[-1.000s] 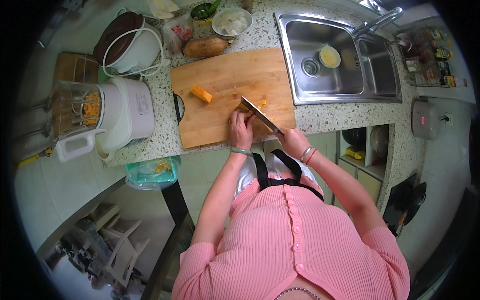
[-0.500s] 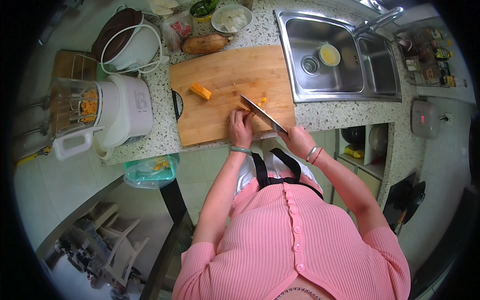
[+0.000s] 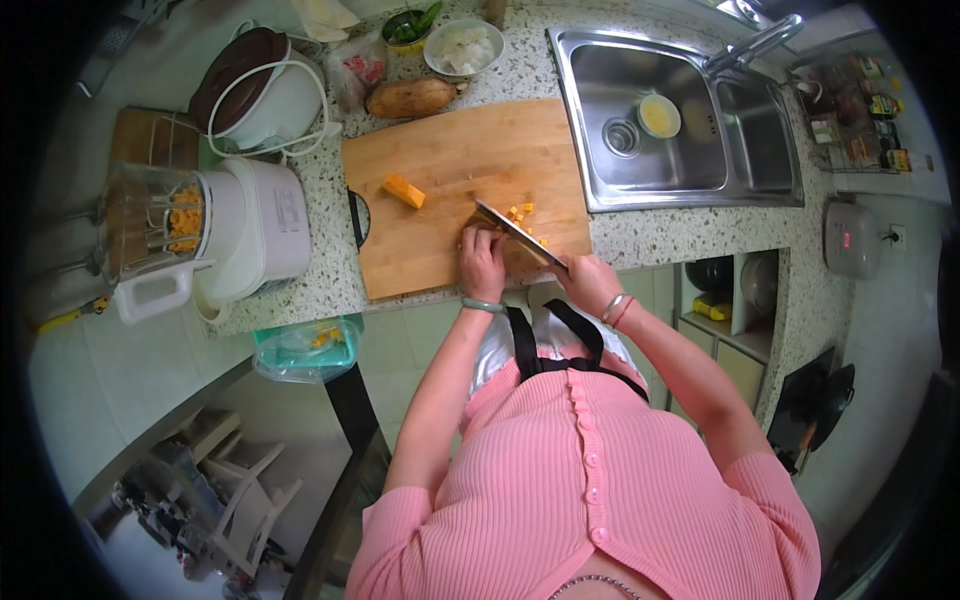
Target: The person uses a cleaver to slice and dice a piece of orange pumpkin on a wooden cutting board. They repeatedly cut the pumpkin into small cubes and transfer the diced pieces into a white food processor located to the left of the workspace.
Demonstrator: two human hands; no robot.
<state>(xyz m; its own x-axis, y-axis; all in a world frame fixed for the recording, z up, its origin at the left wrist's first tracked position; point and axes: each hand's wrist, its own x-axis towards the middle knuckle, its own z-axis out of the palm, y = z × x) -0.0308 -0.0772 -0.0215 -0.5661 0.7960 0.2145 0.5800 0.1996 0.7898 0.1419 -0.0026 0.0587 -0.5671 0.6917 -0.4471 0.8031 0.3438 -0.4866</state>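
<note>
My right hand grips the handle of a kitchen knife, its broad blade slanting up and left across the wooden cutting board. Close against the blade's left side, my left hand has its fingers curled down on an orange vegetable piece, mostly hidden by fingers and blade. Several small orange cubes lie just right of the blade, one of them lower down near the knife's heel. A larger orange block lies by itself on the board's left part.
Beyond the board are a brown-skinned tuber, a bowl of white pieces and a bowl of green peppers. A steel sink holds a small bowl. Left stands a white appliance beside a clear jug with orange pieces.
More orange cubes now lie to the right of the blade. The knife and both hands keep nearly the same place, while the whole view has shifted slightly.
</note>
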